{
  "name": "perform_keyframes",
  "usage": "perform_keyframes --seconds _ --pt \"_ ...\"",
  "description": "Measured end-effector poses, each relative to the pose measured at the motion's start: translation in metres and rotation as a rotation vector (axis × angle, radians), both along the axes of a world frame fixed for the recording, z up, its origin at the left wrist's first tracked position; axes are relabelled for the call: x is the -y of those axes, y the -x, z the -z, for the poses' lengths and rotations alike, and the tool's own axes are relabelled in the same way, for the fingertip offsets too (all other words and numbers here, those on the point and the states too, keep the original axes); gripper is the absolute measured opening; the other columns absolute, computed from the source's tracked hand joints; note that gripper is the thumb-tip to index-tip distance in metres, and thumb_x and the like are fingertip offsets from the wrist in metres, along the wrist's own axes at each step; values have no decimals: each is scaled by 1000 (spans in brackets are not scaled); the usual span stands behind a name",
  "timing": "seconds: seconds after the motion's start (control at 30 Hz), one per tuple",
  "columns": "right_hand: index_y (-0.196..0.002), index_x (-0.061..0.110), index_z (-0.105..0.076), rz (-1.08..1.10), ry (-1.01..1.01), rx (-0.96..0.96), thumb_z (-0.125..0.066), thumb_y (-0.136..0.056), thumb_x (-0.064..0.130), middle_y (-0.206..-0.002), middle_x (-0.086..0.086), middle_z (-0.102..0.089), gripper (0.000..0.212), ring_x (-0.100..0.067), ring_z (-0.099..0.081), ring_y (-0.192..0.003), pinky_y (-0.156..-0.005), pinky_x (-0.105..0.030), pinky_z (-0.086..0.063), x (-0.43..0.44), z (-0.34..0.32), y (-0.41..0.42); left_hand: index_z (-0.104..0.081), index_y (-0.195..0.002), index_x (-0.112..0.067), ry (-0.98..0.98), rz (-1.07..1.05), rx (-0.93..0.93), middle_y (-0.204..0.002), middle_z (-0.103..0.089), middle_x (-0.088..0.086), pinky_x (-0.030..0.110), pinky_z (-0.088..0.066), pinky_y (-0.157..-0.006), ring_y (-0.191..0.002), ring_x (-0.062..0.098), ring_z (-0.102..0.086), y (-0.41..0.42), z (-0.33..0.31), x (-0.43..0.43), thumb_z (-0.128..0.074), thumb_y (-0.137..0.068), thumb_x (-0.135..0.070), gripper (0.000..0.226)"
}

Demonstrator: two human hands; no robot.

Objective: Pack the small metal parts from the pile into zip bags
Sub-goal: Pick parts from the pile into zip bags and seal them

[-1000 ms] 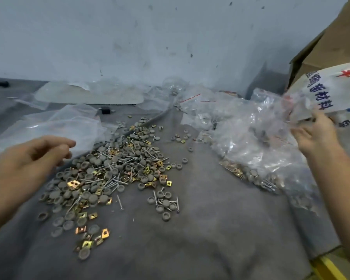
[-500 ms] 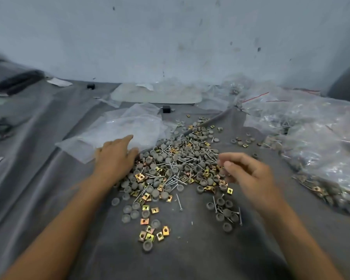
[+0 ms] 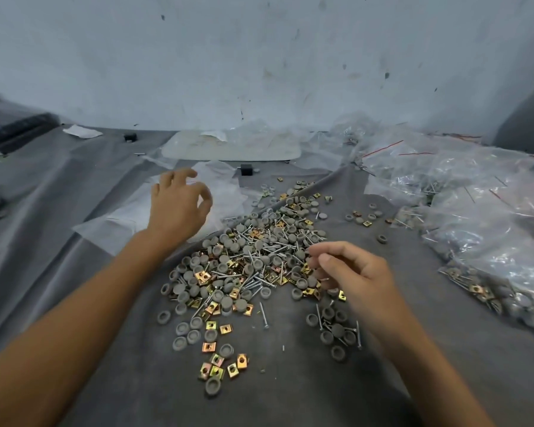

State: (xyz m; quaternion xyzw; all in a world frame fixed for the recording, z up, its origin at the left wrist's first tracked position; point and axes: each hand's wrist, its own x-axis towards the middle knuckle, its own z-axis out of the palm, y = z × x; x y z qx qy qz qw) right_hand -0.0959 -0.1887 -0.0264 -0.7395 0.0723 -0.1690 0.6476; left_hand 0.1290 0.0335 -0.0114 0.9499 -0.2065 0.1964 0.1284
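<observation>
the left hand point(image 3: 179, 208) has lifted off the pile's left edge, where it lay half a second ago. it now hovers farther away, over the flat empty zip bags point(image 3: 130, 217) on the left of the grey-covered tabletop point(image 3: 290, 389). its fingers point(image 3: 182, 175) are spread and loosely bent, grasping nothing; whether they touch the plastic yet i cannot tell.

the right hand point(image 3: 352, 272) was up at the heap of filled bags point(image 3: 475, 217) on the far right a second ago. it has come across to the right edge of the pile point(image 3: 253, 260), its fingers curled in with the thumb closed against them. whether a part is pinched there cannot be made out.

the pile of grey caps, screws and brass-coloured clips lies mid-tabletop between the two hands, still large, with strays scattered nearer.

judging from this, one bag has just been set aside and a fresh round is starting: the left hand going for a new bag, the right gathering parts. most of the packing looks still to do.
</observation>
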Motion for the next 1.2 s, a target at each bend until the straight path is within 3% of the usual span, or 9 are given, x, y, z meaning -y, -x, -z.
perform_keyframes --seconds 0.1,0.2,0.37,0.6,0.8,0.9,0.97,1.07,1.2 --pt "-97 36 -78 12 -23 17 -60 -101 10 -95 5 -78 32 -6 -71 -84 -73 -18 -55 -1 -3 -1 -63 -97 -24 565 233 -353 -123 -68 -8 40 -45 -98 -118 15 -60 35 -32 -4 -53 -102 -31 13" --pt "-96 30 -78 7 -52 23 -61 -100 7 -95 3 -78 29 -8 -71 -85 -74 -21 -57 -10 -5 -2 -50 -95 -20 1153 454 -799 -119 -73 2 35 -56 -84 -111 21 -69 84 -57 -12 -40 -106 -24 15" --pt "-100 19 -76 -48 -227 21 -61 -98 4 -96 -6 -72 21 -17 -69 -87 -83 -37 -58 -24 -4 3 -55 -82 -22 1549 584 -1007 -128 -67 19 30 -61 -72 -113 33 -69 138 -64 -25 -49 -97 -22 16" --pt "-103 9 -72 -328 -686 -79 -54 -98 1 -120 -19 -72 21 -25 -72 -98 -79 -31 -60 -35 -6 8 -46 -86 -23 1639 494 -1093 -129 -67 17 31 -63 -76 -112 26 -70 146 -36 -27 -49 -93 -27 9" --pt "-118 5 -63 -327 -936 -154 -56 -94 0 -106 -16 -73 25 -25 -71 -84 -70 -32 -60 -36 0 8 -49 -84 -23 1673 468 -1186 -130 -67 16 31 -61 -75 -112 26 -70 149 -18 -30 -47 -96 -26 12" --pt "-123 5 -65 -397 -919 -173 -69 -87 10 -96 -11 -70 37 -17 -66 -77 -65 -28 -58 -35 3 10 -48 -84 -24 1663 433 -1187 -131 -66 16 35 -56 -89 -117 29 -67 151 -15 -25 -48 -95 -28 12" --pt "-116 8 -74 -425 -819 -178 -79 -77 18 -90 -5 -69 40 -11 -62 -72 -62 -24 -54 -36 5 10 -54 -89 -22 1677 401 -1184 -132 -66 15 33 -59 -82 -116 28 -68 152 -14 -22 -49 -94 -28 9" --pt "-106 11 -78 -440 -707 -159 -83 -71 23 -85 4 -69 37 -5 -54 -68 -62 -22 -50 -42 7 10 -56 -128 -4 1651 336 -1179 -130 -68 12 33 -61 -78 -115 23 -69 155 -11 -17 -40 -102 -28 38" --pt "-111 18 -77 -521 -665 -132 -75 -85 29 -109 0 -69 29 -12 -61 -95 -82 -30 -54 -47 7 14 -59 -134 -5 1566 260 -1113 -128 -69 10 47 -51 -104 -123 29 -63 162 -10 -9 -33 -106 -26 43"
